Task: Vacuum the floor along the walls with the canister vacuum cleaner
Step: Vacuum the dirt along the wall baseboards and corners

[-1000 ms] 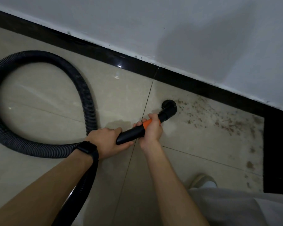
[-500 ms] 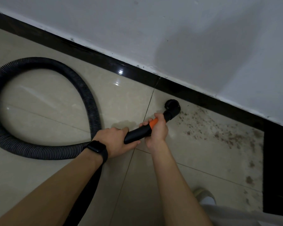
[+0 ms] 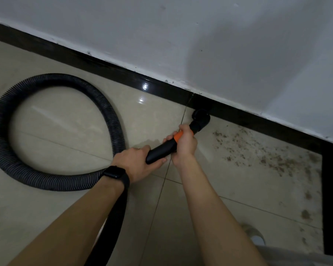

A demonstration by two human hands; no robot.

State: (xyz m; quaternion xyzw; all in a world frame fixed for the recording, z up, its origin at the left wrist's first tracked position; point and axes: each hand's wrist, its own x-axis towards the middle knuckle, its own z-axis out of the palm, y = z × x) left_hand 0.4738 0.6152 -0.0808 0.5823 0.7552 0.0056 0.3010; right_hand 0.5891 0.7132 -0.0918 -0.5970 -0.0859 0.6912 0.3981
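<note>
Gripping the black wand (image 3: 160, 150), left hand (image 3: 140, 164) rearward, right hand (image 3: 185, 144) (on orange collar (image 3: 178, 136)), nozzle (image 3: 200, 120) at skirting (image 3: 123, 73).

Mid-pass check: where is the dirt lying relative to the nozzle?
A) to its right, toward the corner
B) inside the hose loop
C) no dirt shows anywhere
A: the brown dirt is scattered on the floor to the right of the nozzle, and none shows inside the loop of the hose.
</note>
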